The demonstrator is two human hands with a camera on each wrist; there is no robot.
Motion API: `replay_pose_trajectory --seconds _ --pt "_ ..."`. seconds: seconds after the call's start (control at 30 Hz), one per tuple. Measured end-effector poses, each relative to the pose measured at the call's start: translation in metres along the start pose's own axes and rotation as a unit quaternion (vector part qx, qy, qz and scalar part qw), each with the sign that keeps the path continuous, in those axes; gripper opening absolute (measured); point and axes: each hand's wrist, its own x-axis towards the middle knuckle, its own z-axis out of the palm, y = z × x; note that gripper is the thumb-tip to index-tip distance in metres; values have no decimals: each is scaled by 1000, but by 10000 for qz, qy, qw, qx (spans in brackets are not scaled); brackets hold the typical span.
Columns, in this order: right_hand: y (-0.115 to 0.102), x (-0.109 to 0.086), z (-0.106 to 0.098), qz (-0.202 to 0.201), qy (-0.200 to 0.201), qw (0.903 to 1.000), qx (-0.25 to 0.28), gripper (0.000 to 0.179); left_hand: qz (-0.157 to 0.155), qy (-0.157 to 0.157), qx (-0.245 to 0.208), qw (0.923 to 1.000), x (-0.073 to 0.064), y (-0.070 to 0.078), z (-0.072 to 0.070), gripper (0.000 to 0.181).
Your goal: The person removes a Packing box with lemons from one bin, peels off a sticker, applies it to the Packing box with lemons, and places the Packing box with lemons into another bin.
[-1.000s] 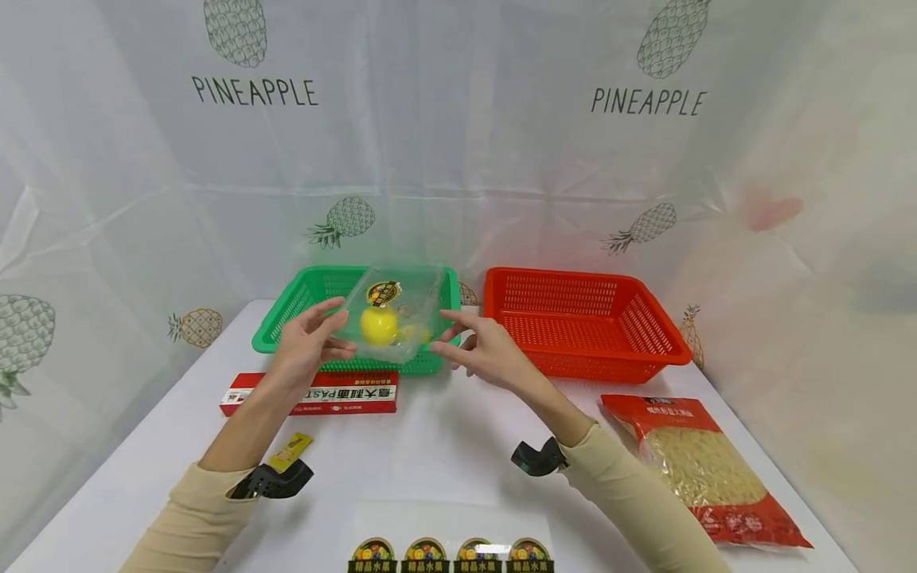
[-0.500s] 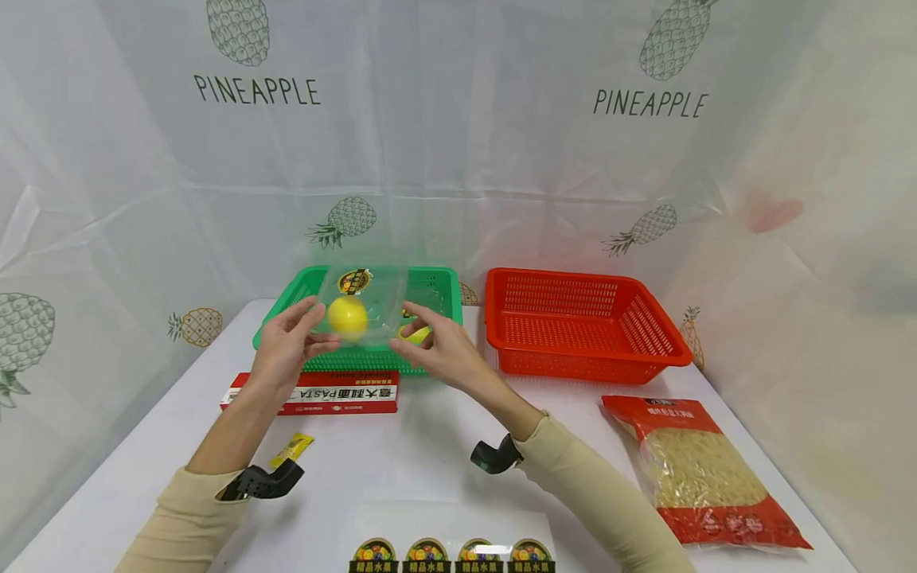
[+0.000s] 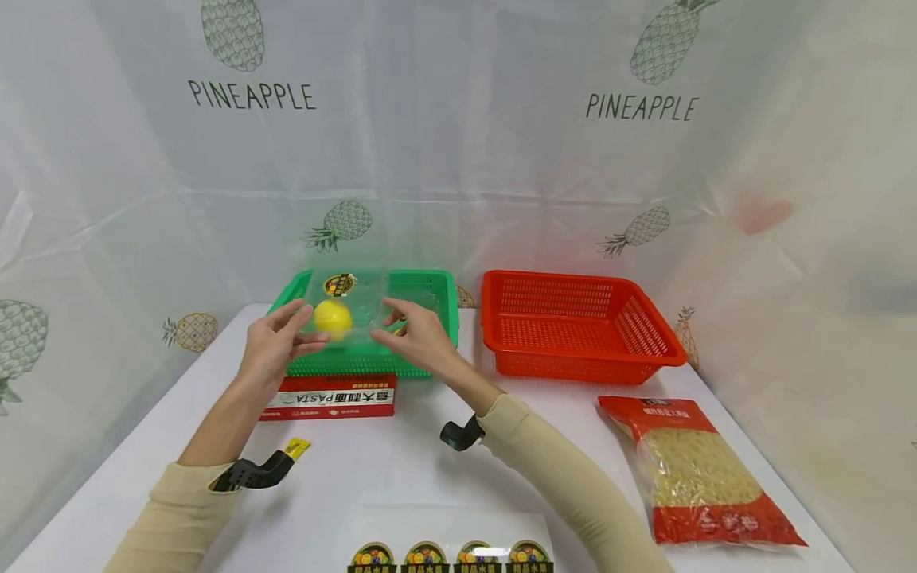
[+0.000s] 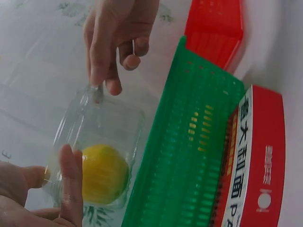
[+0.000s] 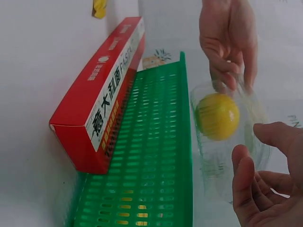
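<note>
Both hands hold a clear plastic fruit box (image 3: 365,306) above the green basket (image 3: 358,366). A round sticker (image 3: 339,285) shows on the box, and a round yellow fruit (image 3: 333,320) sits at its left end. My left hand (image 3: 274,341) grips the left edge, thumb on one face and fingers on the other, as the left wrist view shows. At the opposite edge my right hand (image 3: 424,341) pinches the box between thumb and fingers (image 5: 244,177). Inside the basket, behind the right hand, another clear container (image 3: 423,301) is partly hidden.
A red basket (image 3: 566,364) stands right of the green one. In front of the green basket lies a red pasta box (image 3: 337,398). A yellow packet (image 3: 297,447) lies nearer, a red pasta bag (image 3: 705,465) at right, and a sticker sheet (image 3: 451,521) at the front.
The hands have carried the fruit box leftward over the green basket, with the right hand moving furthest. The box now looks more level, and the yellow fruit has gone left with it.
</note>
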Motion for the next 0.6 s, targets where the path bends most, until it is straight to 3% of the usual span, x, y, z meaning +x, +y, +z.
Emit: replay_pose_trajectory --seconds 0.13,0.27,0.43,0.6 --pt "2 9 6 122 -17 9999 16 64 -29 54 829 9965 9 -1 -9 81" --pt "6 16 10 394 -86 9992 -48 65 40 -59 1912 9815 17 -1 -18 83" --pt "12 24 17 625 -205 9978 -121 62 303 -75 3176 9477 25 1 -24 78" --pt "19 32 26 708 -253 9970 -175 61 473 63 4092 9112 30 0 -25 71"
